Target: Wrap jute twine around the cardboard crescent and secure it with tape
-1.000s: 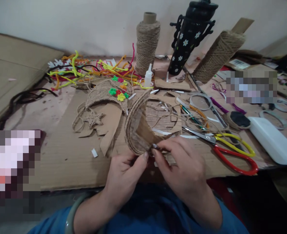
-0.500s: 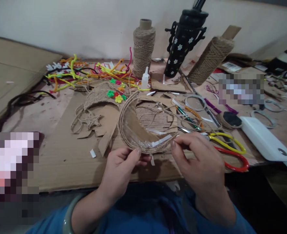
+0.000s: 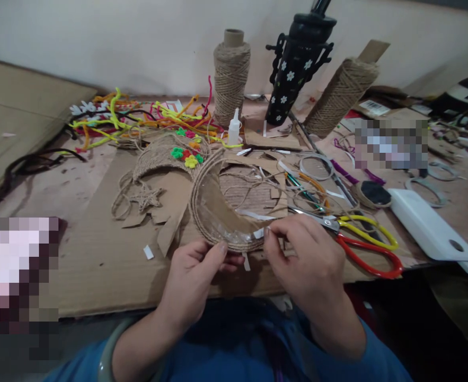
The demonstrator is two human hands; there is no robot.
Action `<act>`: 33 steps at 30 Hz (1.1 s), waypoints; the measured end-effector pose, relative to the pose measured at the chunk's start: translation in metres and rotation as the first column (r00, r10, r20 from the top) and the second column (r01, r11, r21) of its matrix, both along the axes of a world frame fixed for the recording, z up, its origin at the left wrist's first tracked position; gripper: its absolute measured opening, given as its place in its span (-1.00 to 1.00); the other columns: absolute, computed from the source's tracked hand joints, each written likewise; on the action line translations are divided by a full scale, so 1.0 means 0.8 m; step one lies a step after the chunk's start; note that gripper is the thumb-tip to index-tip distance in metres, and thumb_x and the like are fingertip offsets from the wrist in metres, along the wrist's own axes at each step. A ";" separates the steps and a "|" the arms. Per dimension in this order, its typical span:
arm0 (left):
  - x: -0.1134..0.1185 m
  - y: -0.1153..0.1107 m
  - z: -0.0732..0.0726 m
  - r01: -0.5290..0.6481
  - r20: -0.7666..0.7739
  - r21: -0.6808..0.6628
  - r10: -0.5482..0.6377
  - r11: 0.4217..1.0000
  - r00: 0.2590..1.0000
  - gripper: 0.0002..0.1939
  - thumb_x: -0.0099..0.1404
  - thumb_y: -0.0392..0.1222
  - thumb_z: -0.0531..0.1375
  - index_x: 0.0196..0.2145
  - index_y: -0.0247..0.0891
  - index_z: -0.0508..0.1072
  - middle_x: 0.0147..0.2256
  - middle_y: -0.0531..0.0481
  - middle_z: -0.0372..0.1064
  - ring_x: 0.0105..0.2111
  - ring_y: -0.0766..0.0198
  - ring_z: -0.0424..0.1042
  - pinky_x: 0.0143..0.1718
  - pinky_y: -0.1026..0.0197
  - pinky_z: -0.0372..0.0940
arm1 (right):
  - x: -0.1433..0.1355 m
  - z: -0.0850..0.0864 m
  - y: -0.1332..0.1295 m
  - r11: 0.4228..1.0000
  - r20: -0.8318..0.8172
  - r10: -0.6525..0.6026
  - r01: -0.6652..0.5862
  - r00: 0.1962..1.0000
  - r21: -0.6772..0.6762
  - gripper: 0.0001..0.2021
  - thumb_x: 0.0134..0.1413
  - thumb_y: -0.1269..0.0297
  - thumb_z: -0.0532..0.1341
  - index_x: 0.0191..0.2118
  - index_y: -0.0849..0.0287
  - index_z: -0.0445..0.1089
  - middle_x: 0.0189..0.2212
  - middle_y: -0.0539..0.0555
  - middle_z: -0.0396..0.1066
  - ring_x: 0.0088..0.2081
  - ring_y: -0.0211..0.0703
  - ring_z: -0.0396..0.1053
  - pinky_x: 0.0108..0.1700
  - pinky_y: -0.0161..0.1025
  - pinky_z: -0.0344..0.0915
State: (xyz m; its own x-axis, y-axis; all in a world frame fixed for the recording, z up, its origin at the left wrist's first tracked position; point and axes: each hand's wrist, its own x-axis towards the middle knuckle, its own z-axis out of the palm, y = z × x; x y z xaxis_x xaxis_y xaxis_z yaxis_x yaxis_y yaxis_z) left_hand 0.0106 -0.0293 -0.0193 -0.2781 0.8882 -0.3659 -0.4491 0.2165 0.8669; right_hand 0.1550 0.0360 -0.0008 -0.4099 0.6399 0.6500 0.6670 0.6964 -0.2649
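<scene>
A crescent-shaped cardboard piece point(image 3: 210, 207) has twine laid along its outer edge and a clear, shiny film on its face. My left hand point(image 3: 194, 278) is closed on its lower rim, thumb on top and fingers beneath. At the right end of the crescent, my right hand point(image 3: 309, 257) pinches a short white strip point(image 3: 259, 233) between thumb and forefinger; these fingers hide that tip. Behind and to the left lies another twine-covered crescent point(image 3: 158, 154) with bright little flowers point(image 3: 190, 158). A twine star point(image 3: 146, 198) rests in front of that one.
Scissors point(image 3: 371, 254) with red and yellow handles lie right of my right hand, near a white power bank point(image 3: 428, 223). Twine spools point(image 3: 231, 79), a small glue bottle point(image 3: 234, 130) and a black flowered vase point(image 3: 293, 74) stand behind. Colourful pipe cleaners point(image 3: 114, 119) pile up at back left.
My right hand has moved left along the crescent's lower edge, and less of the white strip shows. The scissors' blades are more exposed. My left hand keeps its hold.
</scene>
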 end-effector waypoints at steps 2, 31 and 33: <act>0.000 0.001 0.003 -0.015 0.000 -0.006 0.015 1.000 1.000 -0.84 0.12 -0.18 0.28 -0.48 -0.34 0.55 -0.55 -0.06 0.54 -0.53 0.29 0.49 -0.49 0.34 0.37 | 0.005 0.001 0.002 0.999 -0.006 -0.016 0.016 1.000 0.027 -0.86 0.00 0.51 0.14 -0.46 0.12 0.26 -0.53 0.03 0.39 -0.42 -0.17 0.35 -0.35 -0.22 0.31; 0.000 0.000 0.011 -0.017 0.057 -0.056 0.020 0.998 0.998 -0.82 -0.03 -0.15 0.35 -0.58 -0.34 0.51 -0.61 -0.06 0.52 -0.60 0.29 0.47 -0.55 0.35 0.34 | 0.115 -0.003 0.020 0.977 0.294 0.099 -0.037 0.950 -0.211 -0.75 0.18 0.37 0.03 -0.09 0.13 0.37 -0.19 0.08 0.51 -0.19 -0.13 0.47 -0.23 -0.20 0.40; -0.001 0.000 0.010 -0.012 0.047 -0.050 0.015 0.999 0.999 -0.82 -0.02 -0.16 0.34 -0.58 -0.34 0.51 -0.61 -0.06 0.51 -0.60 0.30 0.47 -0.55 0.36 0.33 | 0.113 -0.002 0.016 0.978 0.279 0.104 -0.047 0.955 -0.202 -0.78 0.17 0.35 0.07 -0.11 0.12 0.38 -0.19 0.08 0.51 -0.18 -0.12 0.47 -0.19 -0.17 0.41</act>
